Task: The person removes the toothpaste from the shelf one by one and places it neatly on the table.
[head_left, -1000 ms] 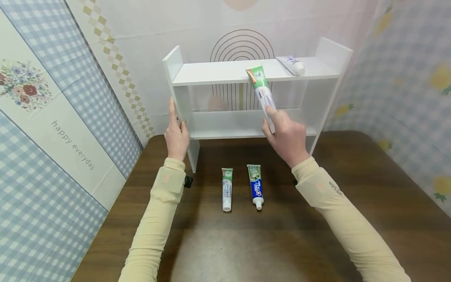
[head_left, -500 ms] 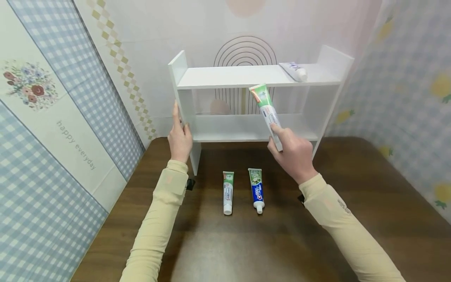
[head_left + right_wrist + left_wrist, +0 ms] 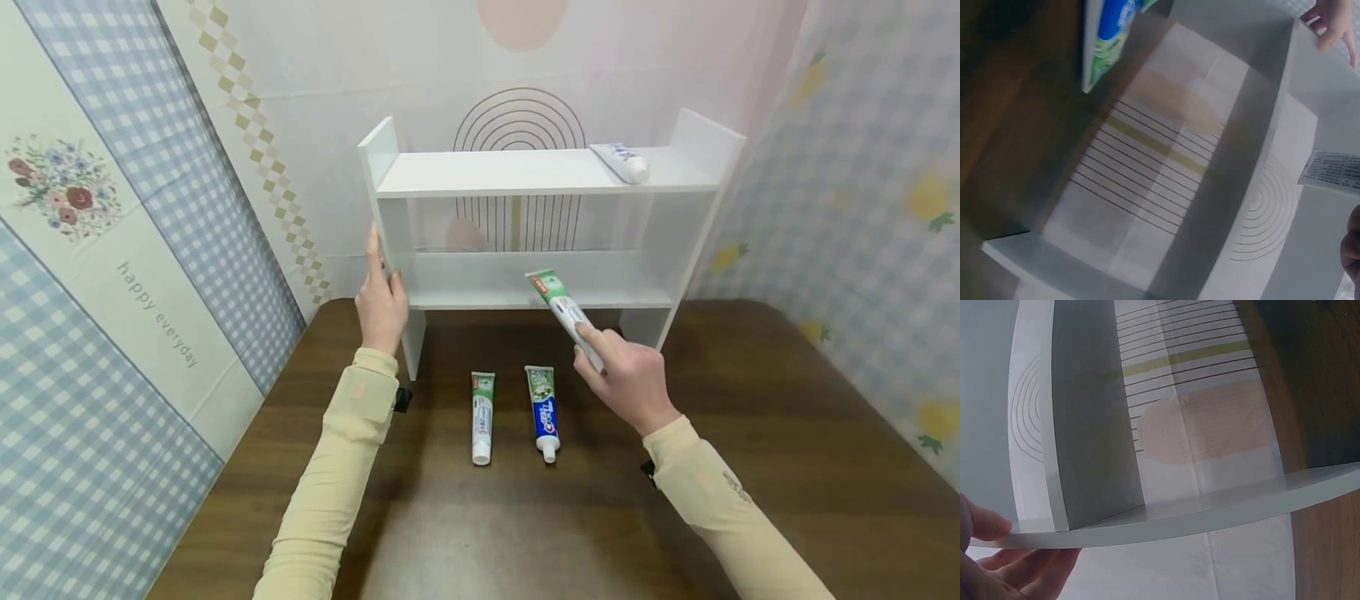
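My right hand (image 3: 630, 379) holds a green-and-white toothpaste tube (image 3: 561, 302) by its lower part, flat crimped end pointing up and left. The tube overlaps the lower board of the white shelf (image 3: 487, 175) in the head view. In the right wrist view, a printed end of this tube (image 3: 1334, 170) shows beside the fingers. My left hand (image 3: 381, 310) grips the shelf's left side panel; the left wrist view has the thumb (image 3: 990, 525) on one face and fingers (image 3: 1038, 569) on the other. On top of the shelf lies a white-and-purple toothpaste tube (image 3: 621, 162).
Two more toothpaste tubes lie on the brown table (image 3: 465, 533) in front of the shelf: a green-and-white one (image 3: 482, 417) and a blue-and-green one (image 3: 543, 408). Patterned cloth (image 3: 300, 125) hangs behind and at both sides.
My right hand has brought its toothpaste tube down from the top board's height to the lower board's, tilting it flatter. My left hand stays on the side panel.
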The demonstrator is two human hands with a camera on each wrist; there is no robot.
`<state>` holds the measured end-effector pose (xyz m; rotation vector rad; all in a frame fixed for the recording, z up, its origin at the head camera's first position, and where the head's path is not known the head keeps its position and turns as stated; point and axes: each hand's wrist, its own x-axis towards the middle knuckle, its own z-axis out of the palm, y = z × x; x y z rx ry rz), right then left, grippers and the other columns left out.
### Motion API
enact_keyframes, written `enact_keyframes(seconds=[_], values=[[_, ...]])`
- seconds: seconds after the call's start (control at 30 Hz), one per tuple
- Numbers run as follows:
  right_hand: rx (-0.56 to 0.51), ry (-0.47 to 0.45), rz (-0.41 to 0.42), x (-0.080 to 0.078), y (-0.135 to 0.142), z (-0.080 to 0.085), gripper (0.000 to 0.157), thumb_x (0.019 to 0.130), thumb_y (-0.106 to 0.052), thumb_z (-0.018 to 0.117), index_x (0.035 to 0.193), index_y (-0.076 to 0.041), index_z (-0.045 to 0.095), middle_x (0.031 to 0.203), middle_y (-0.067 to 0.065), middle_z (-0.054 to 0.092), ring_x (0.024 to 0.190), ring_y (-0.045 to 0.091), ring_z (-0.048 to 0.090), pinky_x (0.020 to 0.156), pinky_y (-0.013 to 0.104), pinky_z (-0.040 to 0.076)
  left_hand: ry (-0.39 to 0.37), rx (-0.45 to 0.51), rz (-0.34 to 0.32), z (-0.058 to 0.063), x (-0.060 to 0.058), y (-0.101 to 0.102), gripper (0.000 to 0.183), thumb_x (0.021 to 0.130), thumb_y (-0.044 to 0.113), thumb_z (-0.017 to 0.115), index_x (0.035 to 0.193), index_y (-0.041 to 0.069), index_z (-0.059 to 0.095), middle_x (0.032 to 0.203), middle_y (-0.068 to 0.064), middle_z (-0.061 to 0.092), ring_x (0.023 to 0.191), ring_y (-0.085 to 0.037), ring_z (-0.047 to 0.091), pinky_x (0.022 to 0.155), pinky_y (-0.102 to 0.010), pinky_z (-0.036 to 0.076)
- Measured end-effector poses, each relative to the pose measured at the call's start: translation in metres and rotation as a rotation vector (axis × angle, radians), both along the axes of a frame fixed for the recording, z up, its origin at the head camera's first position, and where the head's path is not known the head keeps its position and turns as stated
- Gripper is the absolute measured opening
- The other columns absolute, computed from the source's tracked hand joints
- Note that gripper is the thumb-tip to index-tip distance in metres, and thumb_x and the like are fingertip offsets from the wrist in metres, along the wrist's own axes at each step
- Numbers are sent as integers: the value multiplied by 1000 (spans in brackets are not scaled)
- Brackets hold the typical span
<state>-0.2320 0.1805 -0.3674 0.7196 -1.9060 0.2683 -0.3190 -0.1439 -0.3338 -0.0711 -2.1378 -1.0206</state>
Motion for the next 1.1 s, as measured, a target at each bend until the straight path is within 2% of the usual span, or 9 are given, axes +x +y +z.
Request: enact_keyframes(seconds=[0.3,0.53,0.77,0.83,1.0,1.1], values=[[-16,-35,-12,4,3,-15,34,96,-27,46,108,-7,70,70,9,66,42,13,44,39,29,36,11,12,1,-2,0,0,69,100,10,46,155,36,14,125,-27,62,88,-45,63,73,-56,49],[-59,-83,7,13,3,-23,31,84,-19,58,108,-4,71,75,13,71,43,13,47,38,26,35,7,7,0,-5,-3,1,69,100,11,47,155,37,13,121,-27,63,86,-44,63,73,-56,47],[-68,-89,-4,23,5,-32,31,85,-22,56,106,-5,71,74,11,71,44,13,48,38,25,35,25,6,-5,-6,-2,1,69,100,11,47,155,34,14,124,-27,62,88,-44,62,74,-56,46],[-67,-95,-8,25,8,-36,31,84,-21,56,106,-5,71,74,11,71,44,12,48,38,25,35,32,5,-5,-6,-2,1,68,100,11,47,155,34,14,122,-27,62,84,-44,61,72,-55,45],[-41,-147,-66,29,17,-48,28,80,-19,62,104,-6,71,72,9,71,43,10,45,39,21,30,38,1,-7,-6,-3,1,67,100,11,46,156,32,14,120,-26,62,79,-42,59,70,-54,45],[-16,-240,-128,32,23,-53,24,79,-18,65,101,-9,69,70,8,70,41,7,40,39,19,26,26,-2,-9,-7,-3,2,68,100,11,46,156,33,14,121,-26,62,80,-41,59,71,-54,45]])
